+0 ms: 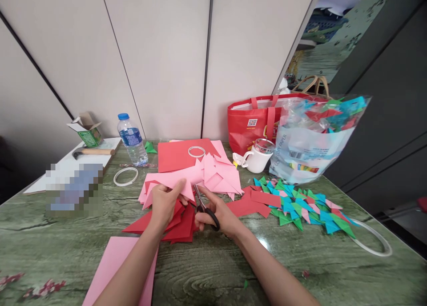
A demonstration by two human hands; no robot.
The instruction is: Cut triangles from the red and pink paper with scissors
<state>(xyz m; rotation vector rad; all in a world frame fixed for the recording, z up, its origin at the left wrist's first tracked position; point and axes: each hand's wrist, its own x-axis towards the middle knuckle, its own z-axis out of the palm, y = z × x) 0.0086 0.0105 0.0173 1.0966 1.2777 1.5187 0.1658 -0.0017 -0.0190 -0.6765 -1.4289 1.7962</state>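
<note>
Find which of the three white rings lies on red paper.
The middle ring, on the red paper. The left ring lies on the table near the bottle; the right ring meets coloured folded pieces.

Thing at left (75, 188) lost under pixel blur, can't be named. Pink sheet (106, 266) cut off by bottom edge, partly hidden under left forearm (135, 261); both that and right forearm (267, 261) cut off too. Left hand (163, 203): some fingers hidden behind pink paper (171, 177). Scissors (201, 207) partly covered by right hand (220, 212). Red bag (245, 123) partly hidden behind plastic bag (308, 152). Fine print on bottle (130, 137) too small to read.
</note>
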